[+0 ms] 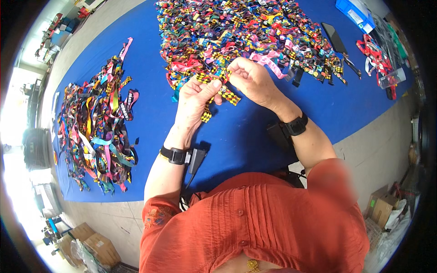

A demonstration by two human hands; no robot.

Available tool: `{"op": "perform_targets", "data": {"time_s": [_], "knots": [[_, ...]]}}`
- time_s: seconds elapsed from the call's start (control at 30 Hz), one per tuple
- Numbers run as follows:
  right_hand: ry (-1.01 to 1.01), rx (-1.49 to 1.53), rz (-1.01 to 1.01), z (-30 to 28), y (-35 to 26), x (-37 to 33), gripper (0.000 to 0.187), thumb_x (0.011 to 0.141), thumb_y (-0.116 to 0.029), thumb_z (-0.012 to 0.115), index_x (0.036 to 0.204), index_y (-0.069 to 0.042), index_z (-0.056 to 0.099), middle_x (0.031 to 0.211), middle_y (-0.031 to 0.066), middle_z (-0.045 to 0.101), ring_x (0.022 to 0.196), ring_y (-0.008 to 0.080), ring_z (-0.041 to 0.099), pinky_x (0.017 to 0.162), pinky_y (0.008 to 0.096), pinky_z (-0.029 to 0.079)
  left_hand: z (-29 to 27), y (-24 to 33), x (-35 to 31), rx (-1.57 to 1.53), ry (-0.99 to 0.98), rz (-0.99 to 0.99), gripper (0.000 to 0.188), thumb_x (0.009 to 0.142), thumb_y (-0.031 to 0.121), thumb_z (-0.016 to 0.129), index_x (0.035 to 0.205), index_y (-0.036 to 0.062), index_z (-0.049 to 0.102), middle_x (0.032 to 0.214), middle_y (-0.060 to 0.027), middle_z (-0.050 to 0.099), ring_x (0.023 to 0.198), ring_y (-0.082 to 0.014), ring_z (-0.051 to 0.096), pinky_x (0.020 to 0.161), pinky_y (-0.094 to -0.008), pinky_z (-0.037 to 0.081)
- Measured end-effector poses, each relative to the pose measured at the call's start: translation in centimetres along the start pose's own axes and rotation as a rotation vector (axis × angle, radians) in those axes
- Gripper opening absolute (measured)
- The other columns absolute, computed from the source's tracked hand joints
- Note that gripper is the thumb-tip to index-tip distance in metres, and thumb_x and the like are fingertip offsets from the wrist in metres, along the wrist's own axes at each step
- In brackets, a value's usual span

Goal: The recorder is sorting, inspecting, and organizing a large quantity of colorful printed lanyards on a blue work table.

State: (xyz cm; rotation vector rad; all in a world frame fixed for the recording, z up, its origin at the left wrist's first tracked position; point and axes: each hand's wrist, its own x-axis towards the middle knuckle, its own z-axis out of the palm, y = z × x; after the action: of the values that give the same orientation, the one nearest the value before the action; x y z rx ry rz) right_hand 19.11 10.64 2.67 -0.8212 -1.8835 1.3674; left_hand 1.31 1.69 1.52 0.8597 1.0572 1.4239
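Both my hands meet over the near edge of a thick mat of knotted, many-coloured ribbon strips [246,34]. My left hand [198,98] is closed, thumb pressed on a yellow-and-black checkered ribbon [231,97]. My right hand [252,81] pinches the same ribbon from the right, its fingertips close to my left thumb. Two ends of the ribbon hang down below the fingers. How it is looped between the fingertips is partly hidden. A pink ribbon [273,63] trails off the mat's edge beside my right hand.
A heap of loose ribbons [98,132] lies on the blue table cover [236,136] at the left. On the right are a flat black device [334,38], scissors [351,65], red ribbons [378,57] and a blue bin [356,13]. Cardboard boxes [101,248] stand on the floor.
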Motion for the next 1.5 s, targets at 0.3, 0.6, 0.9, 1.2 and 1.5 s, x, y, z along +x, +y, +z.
{"op": "perform_targets", "data": {"time_s": [0.3, 0.6, 0.9, 1.2, 1.5], "knots": [[-0.001, -0.075, -0.141, -1.0, 0.3, 0.4, 0.013, 0.088, -0.006, 0.064, 0.099, 0.000, 0.061, 0.083, 0.0020, 0.066, 0.075, 0.0080, 0.063, 0.069, 0.0258, 0.052, 0.6, 0.5, -0.3, -0.051, 0.025, 0.029, 0.019, 0.089, 0.009, 0.078, 0.100, 0.0016, 0.065, 0.080, -0.0050, 0.071, 0.062, -0.0103, 0.063, 0.060, -0.0229, 0.049], [-0.139, 0.160, 0.051, -0.3, 0.5, 0.2, 0.018, 0.094, -0.019, 0.069, 0.100, -0.002, 0.066, 0.082, -0.0022, 0.064, 0.074, 0.0046, 0.059, 0.066, 0.0224, 0.049, 0.6, -0.2, -0.2, -0.078, -0.018, -0.013, 0.016, 0.092, 0.009, 0.073, 0.104, 0.0026, 0.066, 0.086, -0.0045, 0.072, 0.064, -0.0100, 0.063, 0.061, -0.0220, 0.049], [-0.115, 0.186, 0.150, -1.2, 0.7, 0.4, 0.020, 0.095, -0.024, 0.068, 0.094, -0.004, 0.068, 0.080, -0.0009, 0.066, 0.070, 0.0059, 0.061, 0.062, 0.0230, 0.049, 0.9, -0.7, -0.1, 0.033, -0.023, 0.072, 0.015, 0.093, 0.006, 0.071, 0.107, 0.0041, 0.064, 0.084, -0.0032, 0.070, 0.066, -0.0081, 0.062, 0.061, -0.0206, 0.048], [-0.268, 0.102, 0.027, -1.1, -0.4, 0.7, 0.018, 0.097, -0.022, 0.068, 0.100, -0.005, 0.067, 0.092, 0.0003, 0.065, 0.084, 0.0079, 0.060, 0.076, 0.0226, 0.048, 0.8, 0.0, -0.4, 0.024, 0.061, 0.089, 0.026, 0.091, 0.002, 0.070, 0.112, 0.0065, 0.056, 0.085, -0.0040, 0.070, 0.065, -0.0095, 0.061, 0.058, -0.0210, 0.047], [-0.263, 0.277, 0.122, -0.8, -0.2, 0.0, 0.014, 0.095, -0.015, 0.071, 0.103, -0.004, 0.066, 0.089, -0.0011, 0.066, 0.080, 0.0061, 0.061, 0.072, 0.0212, 0.050, 0.6, -0.5, -0.7, 0.087, 0.004, 0.097, 0.034, 0.093, 0.004, 0.071, 0.113, 0.0084, 0.044, 0.081, -0.0016, 0.064, 0.065, -0.0086, 0.060, 0.057, -0.0227, 0.048]]}}
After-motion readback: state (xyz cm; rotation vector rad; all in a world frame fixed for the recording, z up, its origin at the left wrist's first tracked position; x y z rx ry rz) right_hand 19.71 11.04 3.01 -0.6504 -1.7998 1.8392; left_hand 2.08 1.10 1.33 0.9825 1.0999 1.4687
